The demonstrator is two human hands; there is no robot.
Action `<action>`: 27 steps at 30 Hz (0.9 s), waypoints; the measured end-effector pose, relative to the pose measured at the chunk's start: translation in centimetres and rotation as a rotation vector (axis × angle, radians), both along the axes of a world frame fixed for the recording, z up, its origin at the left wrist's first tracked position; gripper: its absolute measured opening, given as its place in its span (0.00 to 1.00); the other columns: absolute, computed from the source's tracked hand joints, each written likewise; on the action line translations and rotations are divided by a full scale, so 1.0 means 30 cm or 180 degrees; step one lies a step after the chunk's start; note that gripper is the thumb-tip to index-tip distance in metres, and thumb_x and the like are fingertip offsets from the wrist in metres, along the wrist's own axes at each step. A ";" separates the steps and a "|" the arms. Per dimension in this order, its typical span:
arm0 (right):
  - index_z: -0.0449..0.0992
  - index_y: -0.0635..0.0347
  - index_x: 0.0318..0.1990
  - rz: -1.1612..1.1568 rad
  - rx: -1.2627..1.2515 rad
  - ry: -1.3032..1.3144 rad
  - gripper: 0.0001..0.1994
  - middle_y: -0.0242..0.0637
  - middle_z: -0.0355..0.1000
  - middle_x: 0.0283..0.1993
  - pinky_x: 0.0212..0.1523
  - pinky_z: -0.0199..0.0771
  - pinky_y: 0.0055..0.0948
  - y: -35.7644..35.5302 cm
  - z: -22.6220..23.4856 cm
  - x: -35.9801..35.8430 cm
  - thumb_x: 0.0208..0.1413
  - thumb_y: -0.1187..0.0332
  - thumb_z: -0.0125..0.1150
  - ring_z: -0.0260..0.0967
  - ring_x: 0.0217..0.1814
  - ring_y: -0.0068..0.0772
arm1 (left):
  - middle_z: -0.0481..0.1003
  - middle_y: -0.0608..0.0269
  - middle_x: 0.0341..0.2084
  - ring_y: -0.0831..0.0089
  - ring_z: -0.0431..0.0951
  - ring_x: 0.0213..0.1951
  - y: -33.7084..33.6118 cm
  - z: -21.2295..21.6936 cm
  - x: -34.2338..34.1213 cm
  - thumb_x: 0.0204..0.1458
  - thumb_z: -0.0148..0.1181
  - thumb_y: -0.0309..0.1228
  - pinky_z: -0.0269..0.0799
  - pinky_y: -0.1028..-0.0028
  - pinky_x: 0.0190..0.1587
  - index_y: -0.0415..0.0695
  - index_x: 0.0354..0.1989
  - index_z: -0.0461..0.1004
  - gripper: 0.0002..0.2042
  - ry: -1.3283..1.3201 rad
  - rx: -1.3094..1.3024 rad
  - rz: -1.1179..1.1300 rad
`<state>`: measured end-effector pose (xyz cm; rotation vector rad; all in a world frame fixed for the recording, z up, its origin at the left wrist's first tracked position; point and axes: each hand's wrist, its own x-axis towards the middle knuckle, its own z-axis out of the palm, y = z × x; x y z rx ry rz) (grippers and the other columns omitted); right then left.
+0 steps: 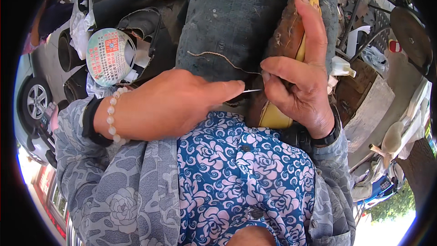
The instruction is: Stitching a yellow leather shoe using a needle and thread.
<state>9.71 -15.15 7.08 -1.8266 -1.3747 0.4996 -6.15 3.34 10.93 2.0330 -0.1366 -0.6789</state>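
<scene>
Brown, scuffed leather shoe with a yellow inner edge [287, 38]: through the head view, I have it toward the right edge of the worn, dark grey-green cloth [227, 9] over the lap, slanting down to the lower edge beside the patterned blue shirt [218, 177].

My left hand [166, 102] hangs low over the cloth's lower edge, fingers curled, one digit pressed along a thin, pale, pointed tool [252, 91]; what grips it from beneath is hidden from me, and I cannot tell needle from slim blade. My right hand [302, 75] lies over the shoe, thumb and forefinger pinched together at one end of a cream twisted cord [210, 53], another finger stretched up along the leather. The cord's loose end trails left across the cloth.

As I judge it, good work here means a short, firm pinch on the cord, since a long free tip would bend. I'd steady both wrists, turn the point aside from the right thumb, bring tool and cord close slowly, and leave the cord slack, clear of the leather.
</scene>
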 end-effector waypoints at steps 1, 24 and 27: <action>0.77 0.57 0.27 0.0018 0.0003 -0.0038 0.08 0.55 0.41 0.70 0.67 0.39 0.42 0.001 -0.003 0.006 0.36 0.79 0.57 0.37 0.72 0.59 | 0.76 0.51 0.32 0.59 0.78 0.27 0.022 0.001 -0.006 0.47 0.54 0.21 0.73 0.67 0.29 0.42 0.57 0.65 0.25 0.0035 -0.0015 -0.0010; 0.76 0.49 0.47 -0.0455 0.0098 -0.0659 0.29 0.47 0.48 0.69 0.65 0.46 0.48 -0.046 0.009 -0.062 0.31 0.58 0.74 0.42 0.70 0.57 | 0.69 0.54 0.34 0.74 0.69 0.35 -0.166 -0.145 0.039 0.59 0.50 0.33 0.66 0.74 0.34 0.44 0.32 0.65 0.07 -0.1441 -0.2647 0.2191; 0.77 0.51 0.43 -0.0498 0.0145 -0.0556 0.25 0.47 0.48 0.69 0.65 0.46 0.49 -0.060 0.002 -0.053 0.32 0.59 0.74 0.43 0.70 0.58 | 0.68 0.53 0.32 0.71 0.70 0.36 -0.179 -0.176 0.053 0.61 0.46 0.40 0.67 0.72 0.33 0.45 0.34 0.65 0.11 -0.1079 -0.3841 0.2343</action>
